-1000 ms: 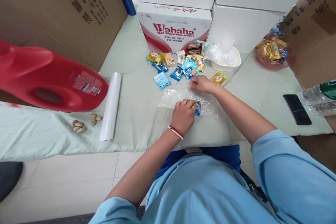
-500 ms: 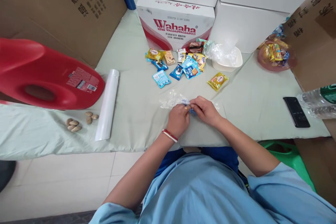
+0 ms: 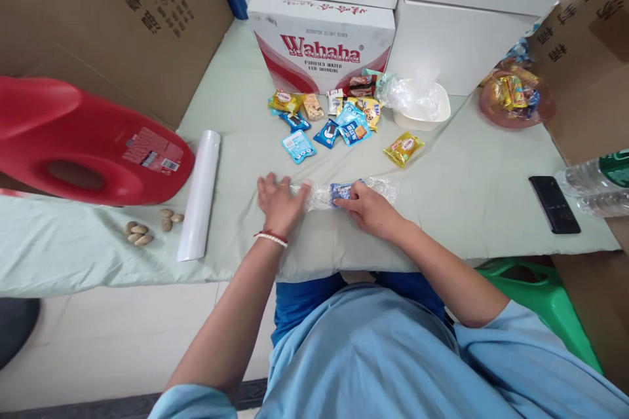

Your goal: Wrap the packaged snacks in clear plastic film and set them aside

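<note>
A small blue snack packet [image 3: 340, 192] lies on crumpled clear plastic film [image 3: 319, 198] near the front of the table. My right hand [image 3: 374, 209] is closed at the packet's right side, thumb and forefinger on it. My left hand [image 3: 281, 204] rests at the film's left end with its fingers spread and its thumb towards the film. Beyond the hands lie a yellow snack packet [image 3: 403, 148], a light blue packet [image 3: 298, 146], a dark blue packet [image 3: 327, 133] and several other wrapped snacks.
A white roll [image 3: 199, 196], several brown nuts [image 3: 138, 234] and a red jug [image 3: 98, 144] are at the left. A white bowl [image 3: 421, 119] holding clear plastic stands behind. A pink snack bowl [image 3: 515, 114], black phone [image 3: 554, 204] and water bottles [image 3: 584, 183] are at the right.
My left hand has moved left, away from my right hand, and its fingers have spread. The blue packet and the film, earlier mostly covered by my hands, now show between them.
</note>
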Tool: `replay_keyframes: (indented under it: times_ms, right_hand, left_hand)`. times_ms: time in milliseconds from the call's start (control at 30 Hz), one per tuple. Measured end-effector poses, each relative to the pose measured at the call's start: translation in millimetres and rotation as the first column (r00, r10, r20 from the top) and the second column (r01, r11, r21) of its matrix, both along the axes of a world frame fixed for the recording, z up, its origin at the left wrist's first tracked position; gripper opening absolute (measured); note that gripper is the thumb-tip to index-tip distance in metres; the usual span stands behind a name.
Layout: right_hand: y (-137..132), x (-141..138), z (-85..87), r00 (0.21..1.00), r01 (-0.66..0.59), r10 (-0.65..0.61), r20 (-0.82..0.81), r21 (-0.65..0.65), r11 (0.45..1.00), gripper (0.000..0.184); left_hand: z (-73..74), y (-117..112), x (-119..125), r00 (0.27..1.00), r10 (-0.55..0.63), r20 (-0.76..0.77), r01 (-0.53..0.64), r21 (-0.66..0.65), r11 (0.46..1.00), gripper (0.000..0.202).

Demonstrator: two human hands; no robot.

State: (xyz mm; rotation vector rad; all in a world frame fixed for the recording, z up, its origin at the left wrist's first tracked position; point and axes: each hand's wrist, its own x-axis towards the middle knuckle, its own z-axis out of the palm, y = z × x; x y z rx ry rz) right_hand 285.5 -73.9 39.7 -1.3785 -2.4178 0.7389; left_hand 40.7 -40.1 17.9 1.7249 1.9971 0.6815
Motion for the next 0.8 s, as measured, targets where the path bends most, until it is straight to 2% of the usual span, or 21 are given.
replay_keyframes:
  times_ms: [67, 133, 233, 267, 333, 400, 433, 467, 500, 567, 600, 633, 700, 767, 800]
  right_hand:
    - [-1, 3, 1.1, 0.998, -0.022, 0.024, -0.063, 0.025, 0.999, 0.036]
    - [-1, 5, 1.4, 0.991, -0.043, 0.048, -0.127, 0.038, 0.998, 0.038]
    - [-1, 5, -1.1, 0.981, -0.054, 0.062, -0.182, 0.051, 0.997, 0.038]
    - [-1, 4, -2.5, 0.98, -0.052, 0.062, -0.187, 0.054, 0.997, 0.037]
    - [-1, -1, -4.7, 0.982, -0.05, 0.059, -0.179, 0.054, 0.997, 0.035]
    - [-3, -4, -4.2, 0.983, -0.051, 0.058, -0.176, 0.047, 0.998, 0.034]
    - [-4, -4, -2.6, 0.98, -0.055, 0.061, -0.188, 0.033, 0.998, 0.034]
    - [-5, -3, 0.0, 0.974, -0.075, 0.074, -0.213, 0.007, 0.997, 0.034]
    - [-6, 0, 3.3, 0.963, -0.109, 0.097, -0.253, -0.035, 0.993, 0.034]
    - [-4, 11, 10.7, 0.928, -0.172, 0.11, -0.356, -0.145, 0.974, 0.028]
    - [-1, 17, 14.0, 0.916, -0.151, 0.066, -0.396, -0.186, 0.971, 0.027]
    - [3, 24, 16.4, 0.911, -0.073, -0.017, -0.413, -0.201, 0.977, 0.029]
    - [15, 35, 18.2, 0.907, 0.197, -0.233, -0.349, -0.136, 0.971, 0.031]
    - [27, 42, 16.0, 0.909, 0.383, -0.38, -0.173, -0.02, 0.924, 0.042]
    - [32, 43, 14.1, 0.915, 0.4, -0.399, -0.063, 0.006, 0.917, 0.051]
  left_hand:
    - [9.4, 4, 5, 0.997, -0.062, -0.04, 0.059, -0.079, 0.995, 0.033]
    - [21.1, 0, 7, 0.993, -0.121, -0.002, 0.12, -0.107, 0.987, 0.017]
    - [38.3, -9, 10, 0.964, -0.132, 0.23, 0.17, -0.155, 0.973, 0.015]
    - [42.7, -12, 14, 0.933, -0.12, 0.339, 0.182, -0.158, 0.971, 0.019]
    - [47.5, -14, 26, 0.82, -0.086, 0.566, 0.2, -0.143, 0.969, 0.025]
    - [46.4, -13, 44, 0.709, -0.05, 0.704, 0.217, -0.149, 0.965, 0.025]
    - [43.9, -11, 52, 0.689, -0.032, 0.724, 0.221, -0.168, 0.961, 0.025]
    - [40.5, -9, 60, 0.709, -0.031, 0.704, 0.217, -0.175, 0.96, 0.027]
    - [36.7, -7, 66, 0.764, -0.059, 0.643, 0.212, -0.164, 0.963, 0.03]
    - [29.0, -5, 73, 0.896, -0.168, 0.41, 0.22, -0.082, 0.972, 0.033]
    - [25.9, -6, 75, 0.935, -0.224, 0.274, 0.243, -0.036, 0.969, 0.033]
    - [23.5, -6, 76, 0.951, -0.266, 0.155, 0.27, -0.005, 0.963, 0.032]
    - [20.5, -9, 78, 0.959, -0.282, 0.005, 0.281, 0.035, 0.959, 0.031]
    - [19.0, -11, 79, 0.977, -0.204, -0.059, 0.208, 0.085, 0.974, 0.034]
    - [18.3, -11, 80, 0.989, -0.132, -0.072, 0.139, 0.109, 0.984, 0.044]
